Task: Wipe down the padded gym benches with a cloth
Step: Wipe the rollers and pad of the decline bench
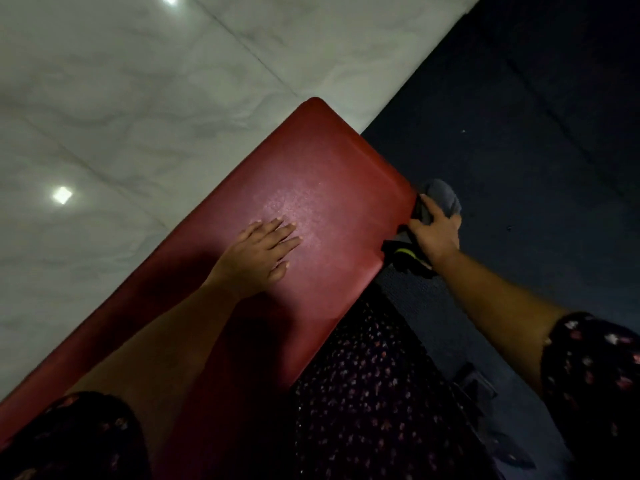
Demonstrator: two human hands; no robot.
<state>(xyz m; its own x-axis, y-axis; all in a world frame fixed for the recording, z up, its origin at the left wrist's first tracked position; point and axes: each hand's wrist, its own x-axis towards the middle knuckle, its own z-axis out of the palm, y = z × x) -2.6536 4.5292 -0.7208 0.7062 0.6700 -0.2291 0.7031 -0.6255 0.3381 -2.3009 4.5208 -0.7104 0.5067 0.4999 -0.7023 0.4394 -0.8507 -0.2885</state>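
A red padded bench (pixel 311 168) runs diagonally from lower left to its rounded end at the upper middle. My left hand (pixel 259 252) lies flat on the pad with straight fingers, beside a shiny patch of the surface. My right hand (pixel 434 230) grips a grey cloth (pixel 445 197) against the bench's right side edge, near the far corner. Part of the cloth is hidden behind the hand and the pad's edge.
White marble floor tiles (pixel 138 98) lie to the left of the bench, and dark blue matting (pixel 536 133) lies to the right. A black frame part with a yellow-green mark (pixel 405 252) sits under the bench's right edge. My dark floral garment (pixel 363 393) hangs below.
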